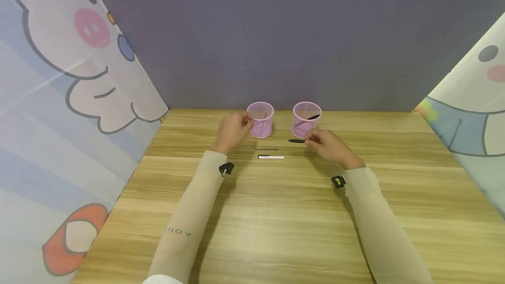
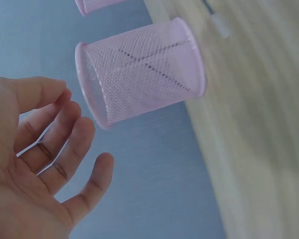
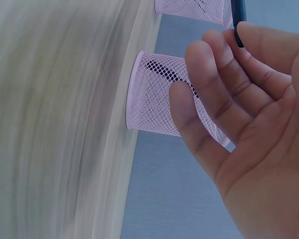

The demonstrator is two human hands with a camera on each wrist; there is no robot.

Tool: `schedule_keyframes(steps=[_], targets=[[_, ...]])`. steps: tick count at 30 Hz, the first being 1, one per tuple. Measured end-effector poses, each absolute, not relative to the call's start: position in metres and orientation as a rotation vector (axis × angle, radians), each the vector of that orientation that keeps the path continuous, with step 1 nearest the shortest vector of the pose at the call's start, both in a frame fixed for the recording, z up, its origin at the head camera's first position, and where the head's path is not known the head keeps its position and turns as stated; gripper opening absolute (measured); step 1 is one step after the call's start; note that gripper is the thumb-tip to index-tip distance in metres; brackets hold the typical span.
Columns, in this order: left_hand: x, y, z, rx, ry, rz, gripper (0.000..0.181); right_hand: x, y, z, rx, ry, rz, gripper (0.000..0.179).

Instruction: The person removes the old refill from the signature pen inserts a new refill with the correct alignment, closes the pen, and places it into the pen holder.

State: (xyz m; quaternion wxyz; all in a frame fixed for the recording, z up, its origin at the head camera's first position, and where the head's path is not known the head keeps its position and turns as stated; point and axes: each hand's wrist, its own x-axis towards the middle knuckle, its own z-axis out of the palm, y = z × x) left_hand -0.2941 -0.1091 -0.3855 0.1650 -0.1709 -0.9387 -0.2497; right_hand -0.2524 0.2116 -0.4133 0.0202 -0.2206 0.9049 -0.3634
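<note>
Pinching a slim black plastic pen barrel [image 1: 296, 140] in the right hand [image 1: 327, 143], thumb against forefinger, near the right-hand pink round mesh cup [image 1: 301, 133]. In the left hand [image 1: 233, 130], touching thumb tip to forefinger beside the left-hand pink round mesh cup [image 1: 255, 131], other fingers loose, seemingly holding nothing. Best to pinch lightly, level the free end, and avoid brushing the slim white tube [image 1: 272, 157].
</note>
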Motion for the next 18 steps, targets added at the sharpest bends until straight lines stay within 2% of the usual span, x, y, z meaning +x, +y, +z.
schedule_keyframes(steps=[9, 18], targets=[[-0.329, -0.097, -0.356, -0.666, -2.823, -0.592, 0.013, -0.252, 0.212, -0.414, -0.679, 2.809, -1.124, 0.011], [-0.358, -0.078, -0.352, -0.708, -3.009, -0.488, 0.009, -0.248, 0.214, -0.414, -0.678, 2.823, -1.119, 0.01]])
